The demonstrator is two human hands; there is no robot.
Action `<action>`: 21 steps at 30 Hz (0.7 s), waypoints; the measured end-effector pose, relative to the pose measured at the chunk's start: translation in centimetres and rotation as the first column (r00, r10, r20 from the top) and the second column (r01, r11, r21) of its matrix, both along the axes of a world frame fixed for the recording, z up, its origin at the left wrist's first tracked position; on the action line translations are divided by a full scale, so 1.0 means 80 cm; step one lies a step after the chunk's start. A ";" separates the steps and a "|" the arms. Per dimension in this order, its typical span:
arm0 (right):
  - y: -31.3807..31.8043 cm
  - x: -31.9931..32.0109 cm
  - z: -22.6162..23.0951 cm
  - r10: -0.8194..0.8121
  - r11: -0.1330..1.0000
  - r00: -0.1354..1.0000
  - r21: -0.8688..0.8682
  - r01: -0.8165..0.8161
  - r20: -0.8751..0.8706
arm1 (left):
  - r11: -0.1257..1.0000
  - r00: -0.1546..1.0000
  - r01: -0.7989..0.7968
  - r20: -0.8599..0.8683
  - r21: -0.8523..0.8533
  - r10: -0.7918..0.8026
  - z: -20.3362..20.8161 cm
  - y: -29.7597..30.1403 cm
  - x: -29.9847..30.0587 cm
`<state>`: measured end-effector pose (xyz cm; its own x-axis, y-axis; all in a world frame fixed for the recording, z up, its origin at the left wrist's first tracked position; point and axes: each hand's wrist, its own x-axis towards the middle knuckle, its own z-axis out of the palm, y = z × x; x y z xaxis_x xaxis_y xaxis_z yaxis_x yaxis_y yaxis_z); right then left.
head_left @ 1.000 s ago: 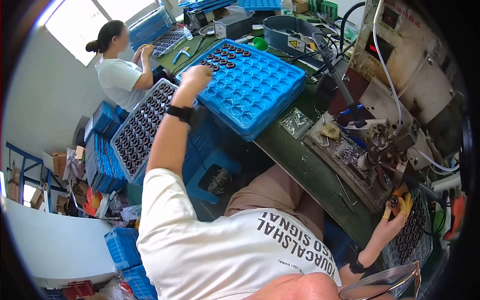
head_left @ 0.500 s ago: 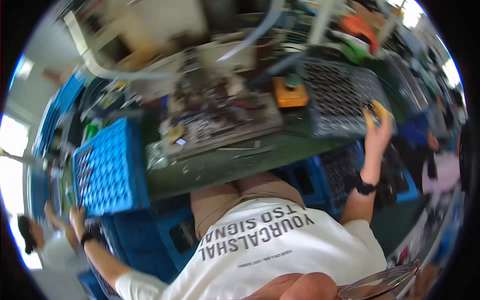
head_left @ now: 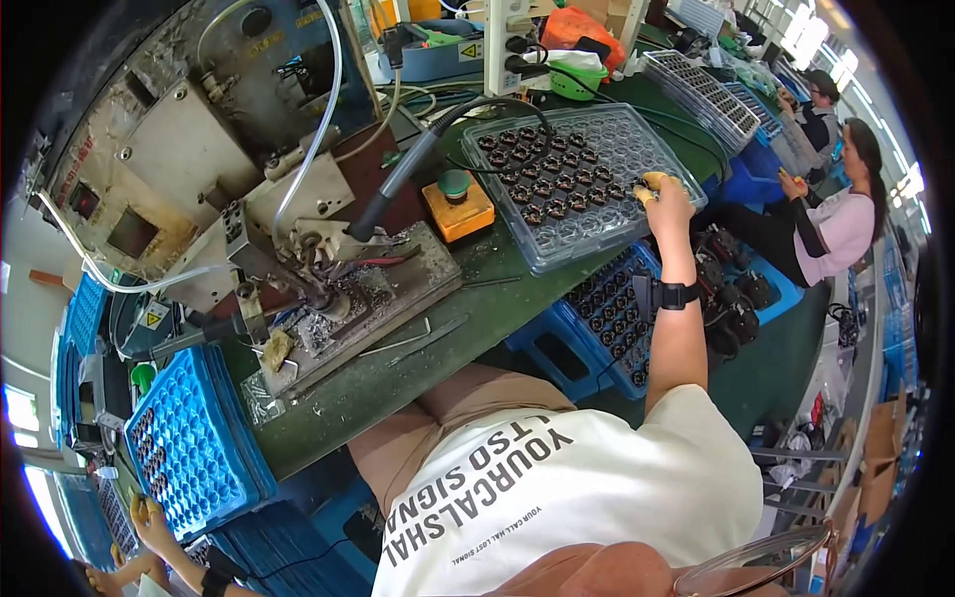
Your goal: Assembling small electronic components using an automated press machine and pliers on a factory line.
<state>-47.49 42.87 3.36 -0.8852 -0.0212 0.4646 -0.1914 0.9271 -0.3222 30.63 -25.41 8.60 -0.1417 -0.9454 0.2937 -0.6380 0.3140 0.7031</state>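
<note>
My right hand (head_left: pixel 667 204), with yellow covers on its fingertips, is over the right part of a clear plastic tray (head_left: pixel 557 261). Its thumb and finger are bent toward each other beside the rows of small round black-and-copper parts (head_left: pixel 565 182); whatever is between them is hidden. At the lower left, my left hand (head_left: pixel 151 525), also with yellow fingertip covers, is curled at the near edge of a blue pocketed tray (head_left: pixel 199 453). Several dark round parts (head_left: pixel 146 448) fill that tray's left side. What the left fingers hold is too small to make out.
A greasy machine fixture (head_left: pixel 338 298) stands mid-bench, with an orange button box (head_left: pixel 458 204) beside it. A blue crate (head_left: pixel 607 328) of parts sits below the bench edge at right. Another person (head_left: pixel 836 219) works farther right. A green basket (head_left: pixel 577 80) stands behind the clear tray.
The view has swung and sharpened, so the bench appears tilted. My right hand has come closer to the filled rows of the clear tray. My left hand stays by the blue tray.
</note>
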 end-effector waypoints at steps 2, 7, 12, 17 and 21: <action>-0.001 -0.004 0.002 0.022 0.999 0.998 -0.028 -0.021 0.054 | 0.997 0.995 0.077 -0.057 -0.020 -0.078 -0.012 0.022 -0.052; 0.009 -0.014 -0.008 0.132 0.988 0.990 -0.090 -0.127 0.044 | 0.966 0.925 0.255 -0.279 -0.052 -0.259 -0.034 0.089 -0.158; -0.001 0.013 -0.001 0.121 0.986 0.986 -0.105 -0.133 -0.110 | 0.949 0.869 0.316 -0.399 -0.010 -0.294 -0.053 0.158 -0.246; -0.058 0.058 0.019 0.220 0.922 0.855 -0.186 -0.340 -0.470 | 0.947 0.901 0.319 -0.299 -0.032 -0.314 -0.052 0.188 -0.307; -0.149 0.128 0.038 0.377 0.791 0.693 -0.176 -0.586 -0.614 | 0.967 0.920 0.252 -0.301 -0.035 -0.251 -0.045 0.201 -0.311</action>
<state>-37.22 30.97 6.42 -0.4069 -0.1269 0.9046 -0.8112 0.5054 -0.2940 5.76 -9.33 4.96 -0.2802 -0.8915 0.3559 -0.2968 0.4330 0.8511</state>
